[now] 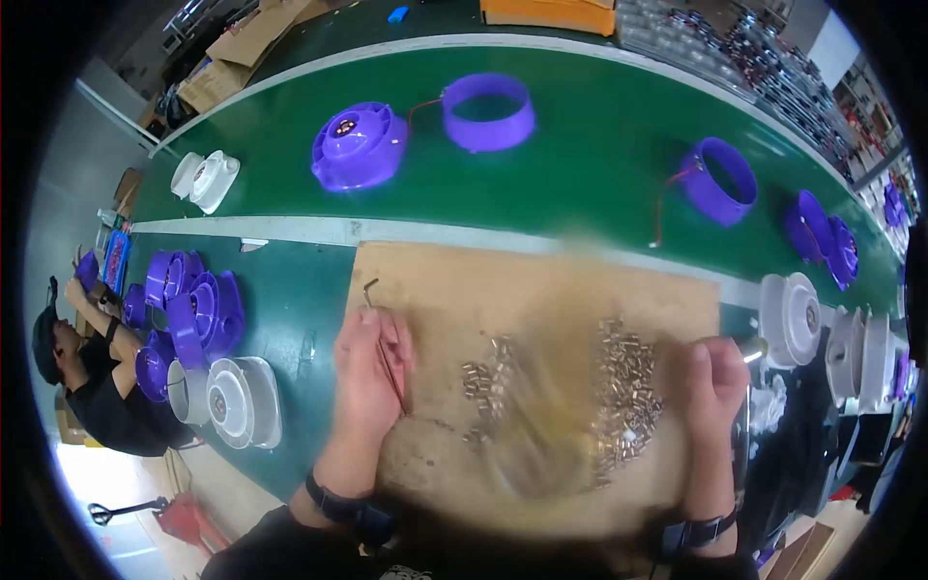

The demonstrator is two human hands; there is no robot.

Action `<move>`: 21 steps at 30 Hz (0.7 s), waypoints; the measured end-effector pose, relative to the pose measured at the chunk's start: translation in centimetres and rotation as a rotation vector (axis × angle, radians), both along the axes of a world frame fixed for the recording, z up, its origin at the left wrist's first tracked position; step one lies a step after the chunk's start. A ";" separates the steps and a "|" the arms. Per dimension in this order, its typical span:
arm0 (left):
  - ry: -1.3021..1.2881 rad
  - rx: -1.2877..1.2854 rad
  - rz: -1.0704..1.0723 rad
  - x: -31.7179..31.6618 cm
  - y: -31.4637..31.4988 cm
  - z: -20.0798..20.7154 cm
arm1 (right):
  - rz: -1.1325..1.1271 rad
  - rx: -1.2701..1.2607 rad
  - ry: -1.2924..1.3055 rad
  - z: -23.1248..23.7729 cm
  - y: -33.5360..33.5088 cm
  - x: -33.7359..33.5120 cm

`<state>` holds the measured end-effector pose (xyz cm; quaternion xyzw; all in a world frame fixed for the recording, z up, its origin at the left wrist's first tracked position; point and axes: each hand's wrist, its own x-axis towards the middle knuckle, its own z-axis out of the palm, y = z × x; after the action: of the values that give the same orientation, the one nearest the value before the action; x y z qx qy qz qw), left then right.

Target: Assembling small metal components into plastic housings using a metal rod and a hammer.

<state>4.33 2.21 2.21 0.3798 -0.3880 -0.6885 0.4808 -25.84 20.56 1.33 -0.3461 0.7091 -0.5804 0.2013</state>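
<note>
My left hand (369,372) is closed around a thin metal rod (371,287) with a bent top end; its lower part runs down past my palm. On the left of the brown board (425,266), this hand hovers beside a small pile of short metal cylinders (477,383). A larger pile of the same cylinders (630,387) lies toward my right hand (717,382). That hand is closed at the board's right edge, with a shiny pale piece (754,352) at its fingers; whether it is gripped is unclear. A yellowish blur hides the board's middle.
Beyond the board, a green conveyor belt (580,184) carries purple housings (360,145), purple rings (488,114) and white units (215,181). More purple housings (208,314) and a white one (244,401) stand left; white housings (791,319) stand right. A co-worker (106,377) sits far left.
</note>
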 end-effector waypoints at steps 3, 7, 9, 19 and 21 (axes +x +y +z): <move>-0.018 0.001 0.006 -0.6 0.0 -0.1 | -0.022 -0.016 -0.016 0.0 0.1 -0.1; -0.054 -0.090 -0.060 -0.5 -0.5 -0.2 | 0.007 -0.016 -0.019 -0.1 -0.3 -0.7; -0.095 -0.063 -0.054 -1.0 -0.4 -0.4 | 0.010 -0.036 0.008 0.1 -0.4 -1.0; -0.571 -0.189 -0.049 -1.6 -5.7 5.4 | 0.019 -0.112 -0.064 -0.1 0.1 -1.3; -0.770 -0.640 0.027 -0.4 -12.4 3.7 | 0.057 -0.170 -0.113 -0.1 -0.7 -0.6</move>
<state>3.96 -10.14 5.89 0.4450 -0.7240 -0.3386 0.4038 -26.41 19.85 1.19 -0.3486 0.6347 -0.6511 0.2273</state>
